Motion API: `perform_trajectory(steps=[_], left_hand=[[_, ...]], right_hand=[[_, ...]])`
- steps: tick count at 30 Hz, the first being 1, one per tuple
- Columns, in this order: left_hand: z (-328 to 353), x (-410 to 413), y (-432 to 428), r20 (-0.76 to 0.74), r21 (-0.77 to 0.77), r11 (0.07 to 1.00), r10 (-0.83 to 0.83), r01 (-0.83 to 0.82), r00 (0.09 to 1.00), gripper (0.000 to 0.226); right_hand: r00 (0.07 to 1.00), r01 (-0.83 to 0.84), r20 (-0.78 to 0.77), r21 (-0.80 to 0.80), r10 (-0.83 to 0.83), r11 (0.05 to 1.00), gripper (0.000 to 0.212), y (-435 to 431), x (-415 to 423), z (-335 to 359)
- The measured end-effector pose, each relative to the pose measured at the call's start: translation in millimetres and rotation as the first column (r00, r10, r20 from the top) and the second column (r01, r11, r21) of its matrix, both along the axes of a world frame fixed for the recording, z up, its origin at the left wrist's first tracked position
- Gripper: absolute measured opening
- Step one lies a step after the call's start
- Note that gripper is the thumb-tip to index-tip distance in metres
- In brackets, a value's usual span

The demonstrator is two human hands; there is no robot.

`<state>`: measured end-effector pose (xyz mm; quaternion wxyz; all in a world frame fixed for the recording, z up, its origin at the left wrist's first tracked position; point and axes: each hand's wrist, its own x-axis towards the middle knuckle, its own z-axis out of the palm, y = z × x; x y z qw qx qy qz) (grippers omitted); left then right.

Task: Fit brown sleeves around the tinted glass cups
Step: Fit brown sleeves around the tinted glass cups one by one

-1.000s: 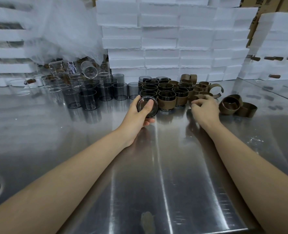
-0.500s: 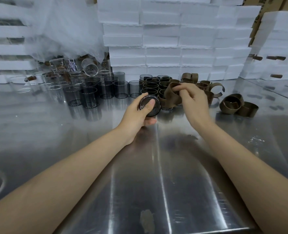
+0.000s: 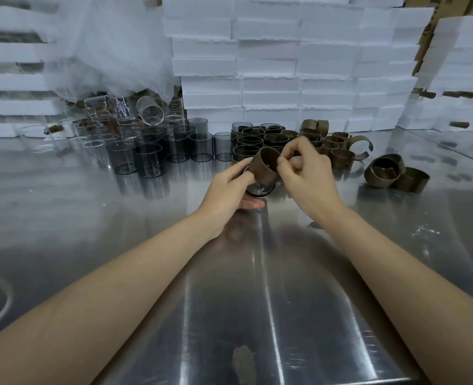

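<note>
The person's left forearm [image 3: 118, 290] and right forearm [image 3: 396, 262] are bare along their whole visible length, from wrist to the lower edge of view. The left hand [image 3: 227, 193] and right hand [image 3: 310, 176] are bare too, with slender, slightly blurred fingers.

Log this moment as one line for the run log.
stage: sleeve fitting | left hand: grips tinted cup | right hand: pinches brown sleeve onto cup | cup's near end uncovered
</note>
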<state>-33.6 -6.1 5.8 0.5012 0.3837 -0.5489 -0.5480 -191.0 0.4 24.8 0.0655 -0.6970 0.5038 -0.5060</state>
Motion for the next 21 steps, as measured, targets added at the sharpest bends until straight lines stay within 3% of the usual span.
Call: perform_trajectory(steps=[3, 7, 11, 16, 19, 21], left_hand=[[0.3, -1.2, 0.5, 0.044, -0.03, 0.999, -0.011, 0.012, 0.999, 0.041], [-1.1, -1.8, -0.1, 0.111, -0.036, 0.999, -0.002, 0.006, 0.994, 0.057], [-1.4, -1.1, 0.0, 0.122, -0.042, 0.999, -0.003, 0.008, 0.992, 0.061], [0.7, -1.1, 0.0, 0.056, 0.002, 1.0, -0.012, 0.012, 0.998, 0.056], [2.2, -1.7, 0.7, 0.002, 0.039, 0.999, -0.019, 0.019, 1.0, 0.036], [1.5, -1.9, 1.9, 0.047, 0.018, 1.0, -0.024, 0.023, 0.999, 0.037]], right_hand=[[0.998, -0.053, 0.039, 0.022, 0.052, 0.998, 0.022, 1.1, -1.0, 3.6], [0.999, -0.032, 0.03, 0.051, 0.03, 0.998, 0.013, -2.9, -2.8, 4.1], [0.999, 0.043, 0.031, 0.045, -0.045, 0.998, 0.024, -6.1, -3.3, 3.0], [0.999, -0.026, 0.049, 0.03, 0.025, 0.999, 0.034, -4.3, -0.3, 3.5], [0.994, -0.106, 0.046, 0.081, 0.103, 0.991, 0.036, -1.6, 2.7, 2.3], [0.995, -0.103, 0.022, 0.089, 0.102, 0.991, 0.045, -0.6, 4.6, 1.7]])
